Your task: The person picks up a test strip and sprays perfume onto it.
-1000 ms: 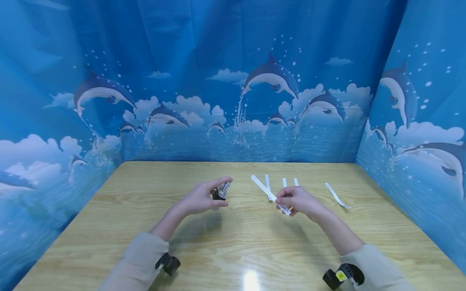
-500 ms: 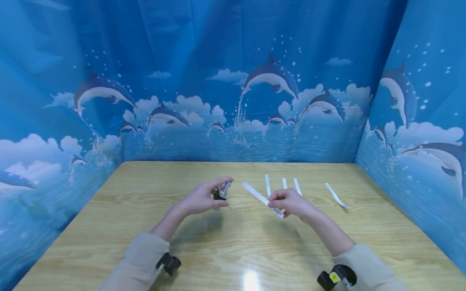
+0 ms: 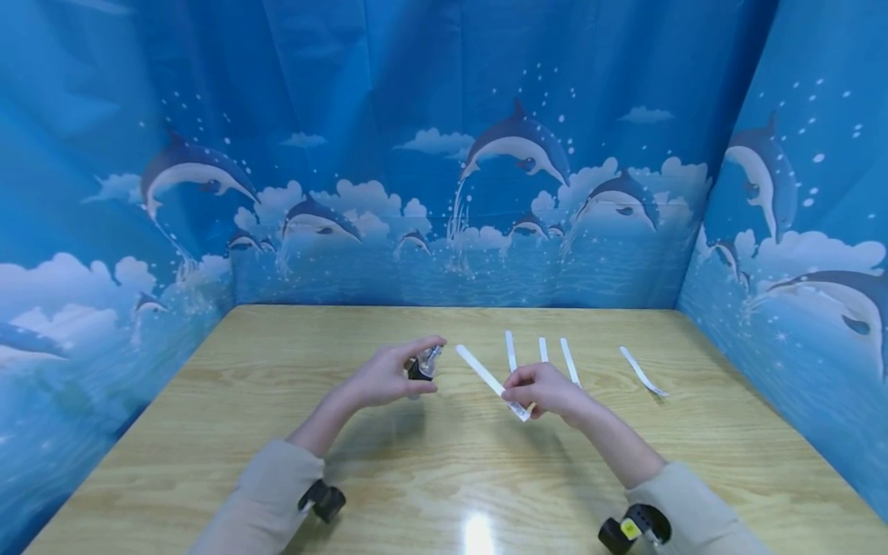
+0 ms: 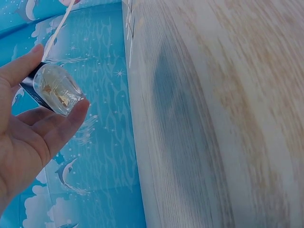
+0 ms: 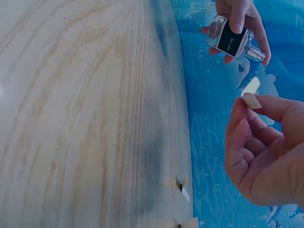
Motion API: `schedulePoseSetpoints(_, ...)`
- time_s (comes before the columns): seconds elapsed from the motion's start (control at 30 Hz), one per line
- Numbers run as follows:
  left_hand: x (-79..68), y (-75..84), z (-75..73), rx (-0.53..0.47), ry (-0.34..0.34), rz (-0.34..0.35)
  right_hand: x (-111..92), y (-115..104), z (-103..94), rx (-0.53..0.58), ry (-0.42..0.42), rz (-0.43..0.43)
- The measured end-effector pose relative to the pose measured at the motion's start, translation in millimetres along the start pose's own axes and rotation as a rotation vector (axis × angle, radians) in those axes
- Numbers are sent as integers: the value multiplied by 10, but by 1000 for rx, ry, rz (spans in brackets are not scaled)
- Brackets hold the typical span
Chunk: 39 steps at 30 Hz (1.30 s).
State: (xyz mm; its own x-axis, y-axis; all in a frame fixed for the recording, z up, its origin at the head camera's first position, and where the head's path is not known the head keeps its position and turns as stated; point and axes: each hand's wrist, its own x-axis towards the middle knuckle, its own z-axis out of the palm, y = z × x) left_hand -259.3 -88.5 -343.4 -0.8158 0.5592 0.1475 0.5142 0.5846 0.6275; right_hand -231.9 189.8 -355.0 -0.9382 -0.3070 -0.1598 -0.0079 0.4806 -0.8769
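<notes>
My left hand (image 3: 375, 378) holds a small glass perfume bottle (image 3: 418, 370) above the table, its index finger at the silver spray top. In the right wrist view the bottle (image 5: 231, 40) has a black label with pale lettering, and its sprayer (image 5: 255, 53) points toward the right hand's side. Between thumb and fingers, my right hand (image 3: 548, 391) pinches a long white paper test strip (image 3: 479, 371) near its printed end. The strip's far end slants up to the left, a short gap from the sprayer in the head view. Clear glass (image 4: 61, 88) shows in the left wrist view.
Several more white strips lie on the wooden table (image 3: 430, 478) beyond and right of the right hand, including a curled strip (image 3: 643, 372) off to the right. A blue dolphin-print curtain (image 3: 416, 254) borders the table's back and sides.
My right hand has moved left and slightly nearer the body with the strip, away from the strips on the table. The left hand and perfume bottle stay almost still.
</notes>
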Motion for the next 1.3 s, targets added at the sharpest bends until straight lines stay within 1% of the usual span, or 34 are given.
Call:
schedulePoseSetpoints(0.2, 1, 6, 2, 9, 2, 4, 10, -7, 34, 12, -29, -3)
schedulePoseSetpoints(0.6, 19, 1, 38, 78, 40, 40, 10, -50, 96, 21, -50, -8)
schedulePoseSetpoints(0.97, 13, 30, 34, 172, 107, 79, -2, -87, 103, 42, -59, 9)
schedulePoseSetpoints(1.3, 24, 16, 74, 217, 170, 96, -3, -102, 104, 73, -55, 33)
